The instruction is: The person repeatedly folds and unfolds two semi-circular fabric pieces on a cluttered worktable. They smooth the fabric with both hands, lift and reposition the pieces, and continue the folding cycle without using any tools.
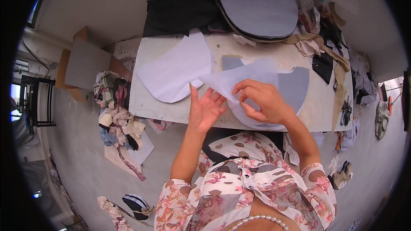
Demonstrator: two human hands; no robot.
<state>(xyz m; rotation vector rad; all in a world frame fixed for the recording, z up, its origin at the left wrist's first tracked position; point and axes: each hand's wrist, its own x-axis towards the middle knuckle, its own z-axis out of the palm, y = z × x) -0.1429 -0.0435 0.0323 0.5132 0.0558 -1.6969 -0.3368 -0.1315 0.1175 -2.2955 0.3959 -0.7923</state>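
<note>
My right hand [262,101] pinches the near edge of a thin, see-through white fabric piece [257,70], lifting it off the table. My left hand [206,110] is palm up beside it, fingers and thumb apart; its fingertips are close to the lifted edge, and whether they touch it I cannot tell. Under and beside the sheer piece lies a grey curved fabric panel [295,90], partly covered. Left of it, a white curved cut piece [175,72] rests flat on the table. Another small grey fabric piece [232,61] shows behind the sheer one.
Along the back of the white table [141,98] are a stack of grey curved panels [261,17] and black fabric [182,8]. Beige strips [340,90] and scissors [346,113] lie at right. Fabric scraps [122,128] heap at left, near a cardboard box [85,66].
</note>
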